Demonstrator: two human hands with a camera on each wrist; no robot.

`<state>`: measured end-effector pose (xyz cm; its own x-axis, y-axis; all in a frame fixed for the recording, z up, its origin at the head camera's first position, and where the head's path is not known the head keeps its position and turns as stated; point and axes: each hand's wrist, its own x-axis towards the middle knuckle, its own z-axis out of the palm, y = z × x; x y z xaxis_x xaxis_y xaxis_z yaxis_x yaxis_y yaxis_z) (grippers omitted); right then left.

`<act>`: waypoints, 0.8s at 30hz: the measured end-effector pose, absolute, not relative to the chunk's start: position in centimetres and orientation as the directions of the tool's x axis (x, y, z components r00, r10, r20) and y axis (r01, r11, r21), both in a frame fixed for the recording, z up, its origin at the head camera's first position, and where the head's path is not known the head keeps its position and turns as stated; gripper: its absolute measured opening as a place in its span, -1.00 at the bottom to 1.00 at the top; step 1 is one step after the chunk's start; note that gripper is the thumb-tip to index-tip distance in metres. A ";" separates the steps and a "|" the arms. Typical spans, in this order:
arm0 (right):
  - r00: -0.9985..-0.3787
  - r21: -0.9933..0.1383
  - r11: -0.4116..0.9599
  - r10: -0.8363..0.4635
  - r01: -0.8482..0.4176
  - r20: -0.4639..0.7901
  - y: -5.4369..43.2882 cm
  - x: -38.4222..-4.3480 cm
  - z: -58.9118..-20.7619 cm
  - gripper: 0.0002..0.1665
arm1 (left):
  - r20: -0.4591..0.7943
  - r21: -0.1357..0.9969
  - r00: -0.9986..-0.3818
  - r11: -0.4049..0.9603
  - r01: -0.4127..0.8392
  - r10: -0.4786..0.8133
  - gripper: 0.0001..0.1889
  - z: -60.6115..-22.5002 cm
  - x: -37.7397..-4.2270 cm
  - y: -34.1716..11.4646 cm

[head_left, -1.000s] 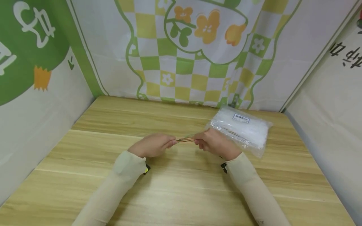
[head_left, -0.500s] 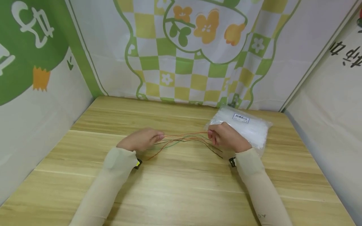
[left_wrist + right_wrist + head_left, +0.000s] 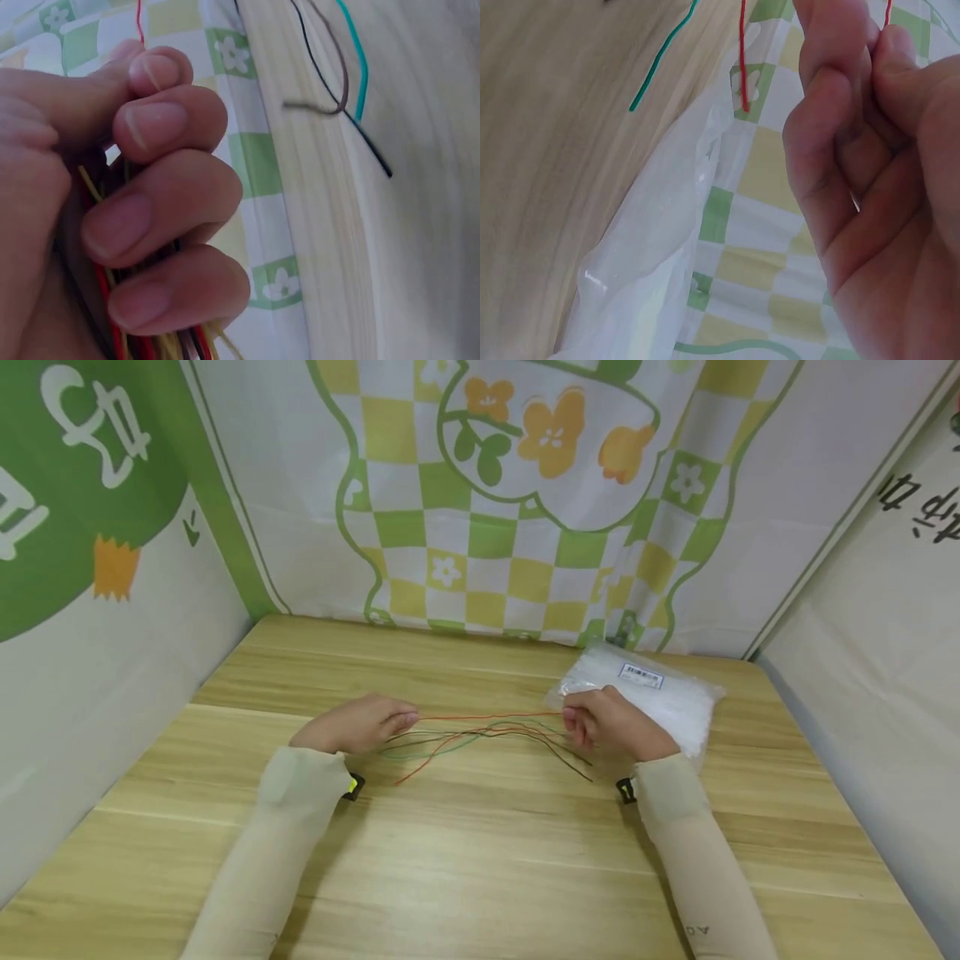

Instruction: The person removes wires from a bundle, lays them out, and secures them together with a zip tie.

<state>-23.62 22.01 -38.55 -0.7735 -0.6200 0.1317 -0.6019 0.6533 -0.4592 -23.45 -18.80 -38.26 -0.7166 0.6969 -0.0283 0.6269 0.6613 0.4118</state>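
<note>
A red wire (image 3: 491, 717) is stretched nearly straight between the two hands. My left hand (image 3: 356, 724) pinches one end between thumb and forefinger, and its other fingers curl round a bundle of red, yellow and black wires (image 3: 166, 346), seen in the left wrist view. At the other end my right hand (image 3: 618, 724) pinches the same wire with thumb and fingertips; nothing shows in its palm. Several loose wires lie crossed below it, among them a green wire (image 3: 363, 75) and a black wire (image 3: 373, 152). Green and red wire ends also appear in the right wrist view.
A clear plastic bag (image 3: 675, 710) of white contents with a barcode label lies behind the right hand, partly covered by it. The wooden table (image 3: 480, 868) meets a green-and-yellow checked cloth (image 3: 487, 535) at the back, with printed cloth walls at both sides.
Both hands have moved apart. The wires held together in a short bunch between them have spread out; several now lie loose, and the red one is drawn straight.
</note>
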 end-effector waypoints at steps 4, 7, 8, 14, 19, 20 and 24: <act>-0.780 -0.498 0.645 -0.616 -0.580 0.110 22.3 -23.8 -38.6 -0.59 | -0.044 0.431 -0.707 0.652 0.624 0.706 -0.68 -38.0 -23.3 -19.0; -0.790 -0.516 0.649 -0.606 -0.559 0.094 22.5 -24.0 -38.8 -0.59 | -0.053 0.452 -0.699 0.641 0.620 0.714 -0.63 -37.9 -23.3 -19.1; -0.793 -0.522 0.649 -0.603 -0.554 0.090 22.5 -24.1 -38.8 -0.59 | -0.054 0.457 -0.700 0.641 0.617 0.712 -0.63 -37.9 -23.3 -19.1; -0.797 -0.530 0.652 -0.599 -0.542 0.079 22.7 -24.4 -39.1 -0.59 | -0.081 0.514 -0.709 0.639 0.572 0.700 -0.58 -38.1 -23.4 -19.3; -0.784 -0.523 0.642 -0.615 -0.561 0.086 22.7 -24.5 -39.1 -0.59 | -0.082 0.550 -0.711 0.626 0.553 0.699 -0.55 -38.0 -23.3 -19.5; -0.781 -0.518 0.641 -0.618 -0.567 0.090 22.7 -24.5 -39.1 -0.59 | -0.081 0.555 -0.711 0.624 0.550 0.698 -0.55 -38.0 -23.3 -19.5; -0.774 -0.472 0.650 -0.622 -0.595 0.119 22.8 -24.4 -39.3 -0.57 | -0.087 0.578 -0.704 0.612 0.540 0.705 -0.54 -37.9 -23.3 -19.6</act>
